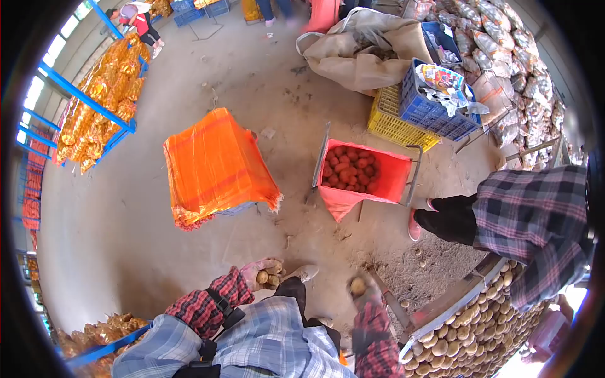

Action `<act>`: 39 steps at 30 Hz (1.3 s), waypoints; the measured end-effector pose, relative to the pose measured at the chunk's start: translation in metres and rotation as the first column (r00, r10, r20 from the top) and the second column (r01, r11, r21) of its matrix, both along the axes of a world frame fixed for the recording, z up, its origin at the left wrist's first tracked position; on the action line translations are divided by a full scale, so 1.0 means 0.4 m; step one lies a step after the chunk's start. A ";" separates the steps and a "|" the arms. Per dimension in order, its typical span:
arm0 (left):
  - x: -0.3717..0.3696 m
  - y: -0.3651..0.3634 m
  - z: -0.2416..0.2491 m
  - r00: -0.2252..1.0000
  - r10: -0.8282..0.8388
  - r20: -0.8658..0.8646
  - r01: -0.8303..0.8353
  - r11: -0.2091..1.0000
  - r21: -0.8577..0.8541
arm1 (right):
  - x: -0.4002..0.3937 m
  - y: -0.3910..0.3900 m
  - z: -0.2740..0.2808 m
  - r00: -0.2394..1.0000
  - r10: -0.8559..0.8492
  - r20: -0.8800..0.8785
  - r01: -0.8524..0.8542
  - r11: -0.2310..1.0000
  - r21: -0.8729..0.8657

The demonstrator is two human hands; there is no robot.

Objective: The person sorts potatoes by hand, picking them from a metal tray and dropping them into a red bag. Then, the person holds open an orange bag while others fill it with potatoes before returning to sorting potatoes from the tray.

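Observation:
My left hand, in a dusty glove, is closed around several potatoes in front of my body. A single potato sits in my right hand, which is smeared by motion. To the right of that hand, many loose potatoes fill a sorting table with a raised edge. Ahead, a red mesh bag hangs open on a metal stand, partly filled with potatoes. Both hands are apart from this bag.
A stack of orange mesh bags lies over a crate ahead. A co-worker in a plaid shirt stands at the right by the sorting table. Blue and yellow crates stand near piled filled sacks. Bagged goods fill a blue rack at left.

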State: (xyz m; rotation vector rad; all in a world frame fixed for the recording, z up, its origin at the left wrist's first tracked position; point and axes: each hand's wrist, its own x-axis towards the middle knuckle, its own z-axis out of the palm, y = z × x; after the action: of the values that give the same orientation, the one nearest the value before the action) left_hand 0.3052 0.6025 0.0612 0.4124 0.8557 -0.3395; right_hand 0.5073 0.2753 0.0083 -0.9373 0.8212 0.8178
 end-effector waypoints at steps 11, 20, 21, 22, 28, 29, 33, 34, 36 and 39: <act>-0.193 0.062 -0.035 0.971 0.155 -0.182 -0.136 0.984 0.114 | 0.649 0.533 0.049 0.384 0.894 0.232 -0.567 0.426 -0.705; -0.127 -0.050 -0.038 0.866 0.500 -0.019 -0.498 0.858 -0.126 | 0.750 0.763 -0.402 -0.169 0.902 -0.398 -0.369 -0.432 -0.823; -0.096 -0.058 -0.028 0.845 0.535 0.006 -0.520 0.823 -0.230 | 0.747 0.768 -0.417 -0.178 0.904 -0.390 -0.399 -0.428 -0.811; -0.062 -0.062 -0.027 0.844 0.536 0.001 -0.512 0.806 -0.298 | 0.751 0.767 -0.426 -0.178 0.912 -0.369 -0.426 -0.409 -0.807; 0.125 -0.057 -0.061 0.876 0.482 0.009 -0.455 0.832 -0.317 | 0.728 0.647 -0.374 0.229 0.973 0.039 -0.709 0.194 -0.678; 0.134 -0.043 -0.059 0.905 0.423 -0.044 -0.420 0.874 -0.245 | 0.712 0.604 -0.311 0.451 0.869 0.202 -0.717 0.488 -0.498; -0.017 -0.005 -0.149 0.842 0.510 -0.176 -0.538 0.815 -0.213 | 0.627 0.429 0.010 0.942 0.292 0.168 -0.325 0.920 0.221; -0.059 0.003 -0.176 0.827 0.487 -0.281 -0.524 0.849 -0.072 | 0.611 0.381 0.010 0.974 0.211 0.081 -0.225 0.941 0.255; -0.123 0.033 -0.241 0.806 0.472 -0.357 -0.482 0.874 0.066 | 0.657 0.392 0.044 0.986 0.113 0.120 -0.147 0.934 0.327; -0.099 0.126 -0.316 0.778 0.514 -0.361 -0.503 0.854 0.132 | 0.856 0.527 0.110 0.950 -0.060 0.307 -0.113 0.849 0.516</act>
State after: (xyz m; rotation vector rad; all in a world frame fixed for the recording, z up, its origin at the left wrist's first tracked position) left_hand 0.2655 0.6531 -0.0654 0.1213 1.3218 0.1075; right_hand 0.8497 0.4860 0.0524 -0.5584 0.2727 0.8337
